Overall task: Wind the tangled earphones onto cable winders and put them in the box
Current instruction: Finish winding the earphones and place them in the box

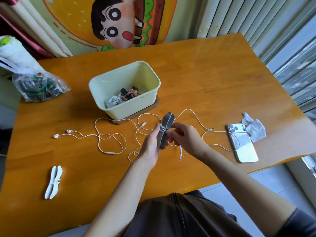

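Holding the grey cable winder (165,127) above the table (213,79), just in front of the box (133,110) on the person's side, the left hand (151,144) grips its lower half with curled fingers. The right hand (183,135) pinches a white earphone cable (181,153) against the winder's narrow waist, where a turn of cable crosses it. A loop of that cable hangs below the hands.

More white cable lies loose on the table in front of the box. One stretch runs out to the box's right, past a jack plug (212,128) and across a phone (242,146) that lies face down. A crumpled tissue (254,130) touches the phone's far edge.

To the front-left of the box lie a pair of earbuds (62,133). Their cable curls back toward the hands, and a flat plug (145,123) rests just in front of the box. Which strand belongs to which set cannot be told where they cross.

Inside the box sit several wound earphones (123,97). The box stands on a brown base (152,106). A white cable winder (53,182) lies flat well to the front-left of the box, and a plastic bag (39,86) sits to its left.
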`<state>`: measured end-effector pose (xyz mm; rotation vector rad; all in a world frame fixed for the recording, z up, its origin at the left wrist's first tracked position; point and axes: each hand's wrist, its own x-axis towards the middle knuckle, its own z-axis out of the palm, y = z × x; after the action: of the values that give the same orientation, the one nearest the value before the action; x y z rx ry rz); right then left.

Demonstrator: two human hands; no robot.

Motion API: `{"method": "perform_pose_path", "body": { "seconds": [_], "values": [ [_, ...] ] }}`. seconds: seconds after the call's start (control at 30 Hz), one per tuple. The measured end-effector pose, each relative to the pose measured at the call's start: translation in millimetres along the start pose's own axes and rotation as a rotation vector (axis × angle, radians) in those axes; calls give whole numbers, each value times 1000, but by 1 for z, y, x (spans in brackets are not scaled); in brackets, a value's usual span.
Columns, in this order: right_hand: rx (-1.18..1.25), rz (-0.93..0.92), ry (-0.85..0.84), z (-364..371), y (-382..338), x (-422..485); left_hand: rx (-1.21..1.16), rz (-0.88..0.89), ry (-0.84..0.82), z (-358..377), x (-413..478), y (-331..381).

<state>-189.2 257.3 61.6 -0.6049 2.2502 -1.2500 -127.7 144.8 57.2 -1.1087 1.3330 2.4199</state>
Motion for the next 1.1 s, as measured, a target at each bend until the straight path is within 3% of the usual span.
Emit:
{"method": "perform_pose_path", "body": {
  "seconds": [0.2,0.4,0.57,0.83,1.1],
  "values": [
    [29,67,-60,23,-6,4,217,162,38,-26,-11,8],
    [41,116,24,48,-11,1,475,390,17,-52,-15,3],
    [-40,104,7,62,-8,-8,585,436,40,-70,-14,-4],
    [-345,-18,-26,56,-9,-19,680,484,216,-89,-5,-5],
    [-575,-321,165,13,-19,9,691,427,43,-67,-3,4]
  ]
}}
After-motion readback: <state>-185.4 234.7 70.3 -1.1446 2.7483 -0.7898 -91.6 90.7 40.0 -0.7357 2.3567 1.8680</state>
